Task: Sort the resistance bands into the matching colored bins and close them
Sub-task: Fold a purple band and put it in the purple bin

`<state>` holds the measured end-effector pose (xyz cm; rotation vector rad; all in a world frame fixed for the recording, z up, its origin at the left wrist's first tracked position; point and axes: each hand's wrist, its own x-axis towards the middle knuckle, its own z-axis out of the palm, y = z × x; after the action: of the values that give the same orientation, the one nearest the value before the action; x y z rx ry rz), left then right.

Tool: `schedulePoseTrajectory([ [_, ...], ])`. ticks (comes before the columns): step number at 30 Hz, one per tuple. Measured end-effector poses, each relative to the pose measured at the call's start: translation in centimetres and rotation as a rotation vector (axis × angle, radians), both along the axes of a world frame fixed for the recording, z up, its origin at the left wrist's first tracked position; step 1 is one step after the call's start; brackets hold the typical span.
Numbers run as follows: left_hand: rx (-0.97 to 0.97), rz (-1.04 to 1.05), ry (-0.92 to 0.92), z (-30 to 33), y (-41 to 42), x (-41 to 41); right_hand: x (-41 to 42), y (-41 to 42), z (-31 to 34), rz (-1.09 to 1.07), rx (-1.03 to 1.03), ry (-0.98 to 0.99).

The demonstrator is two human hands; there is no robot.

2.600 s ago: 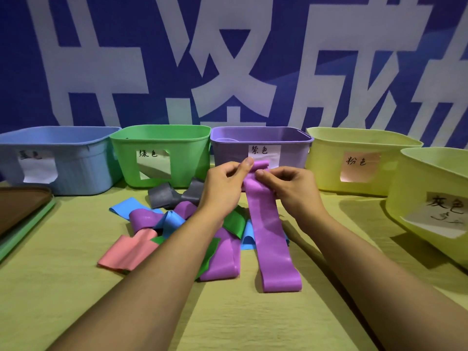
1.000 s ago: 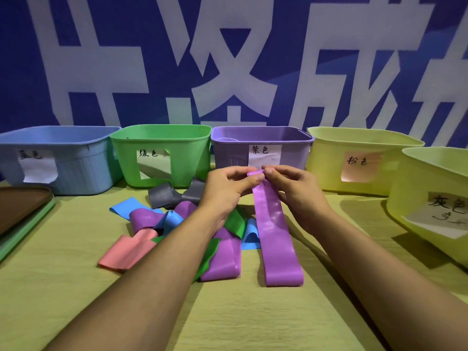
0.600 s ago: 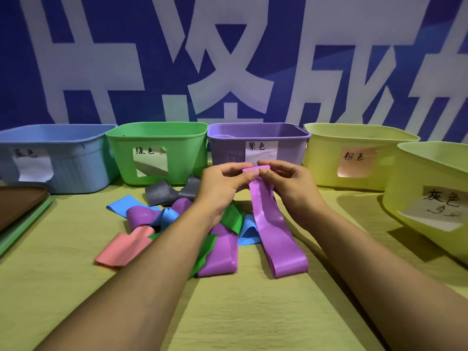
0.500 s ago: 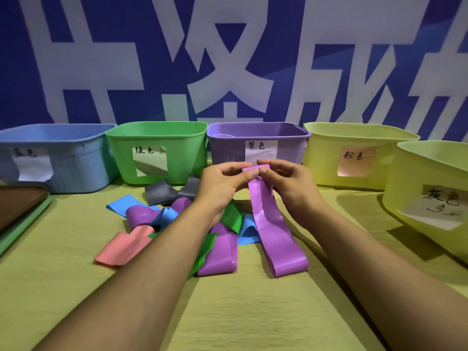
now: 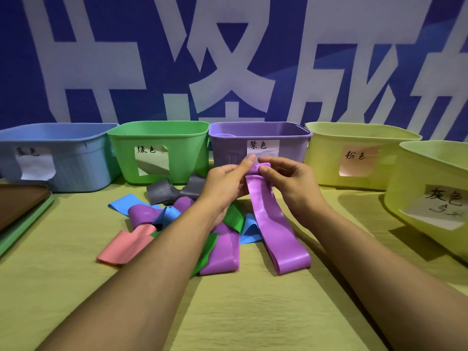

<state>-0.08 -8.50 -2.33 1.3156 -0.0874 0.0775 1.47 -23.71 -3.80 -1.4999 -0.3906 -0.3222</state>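
Both hands meet just in front of the purple bin, pinching the far end of a long purple band. The left hand has its thumb and fingers curled around the band's top from the left, and the right hand grips the same folded end from the right, fingertips almost touching. The band's upper end is lifted off the counter, while its near end lies flat there, to the right of the pile.

The pile sits on the counter left of the held band: a second purple band, a green band partly under the left forearm, a blue band, another blue band, a twisted purple band, a pink band nearest on the left, and a grey band at the far side, close to the green bin.

Along the far edge stand a blue bin, the green and purple bins, then a yellow bin with a pink label, and nearer on the right a yellow bin with a white label. All five are open-topped. A pale shape inside the purple bin may be a band, though it is too hidden to tell. Stacked lids lie at the left edge.
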Motion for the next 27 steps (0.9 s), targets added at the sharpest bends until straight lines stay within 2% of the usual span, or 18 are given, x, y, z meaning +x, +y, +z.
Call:
schedulePoseTrajectory([
  [10,0.045,0.006,0.020,-0.72,0.18,0.31,-0.07,0.24,-0.27,0.029,-0.043,-0.051],
  [23,0.090,0.027,0.020,-0.79,0.46,0.50,0.08,0.16,-0.42,0.030,-0.018,0.029],
  [27,0.093,0.027,0.013,-0.60,0.31,0.33,0.17,0.11,-0.35,-0.011,0.003,0.116],
])
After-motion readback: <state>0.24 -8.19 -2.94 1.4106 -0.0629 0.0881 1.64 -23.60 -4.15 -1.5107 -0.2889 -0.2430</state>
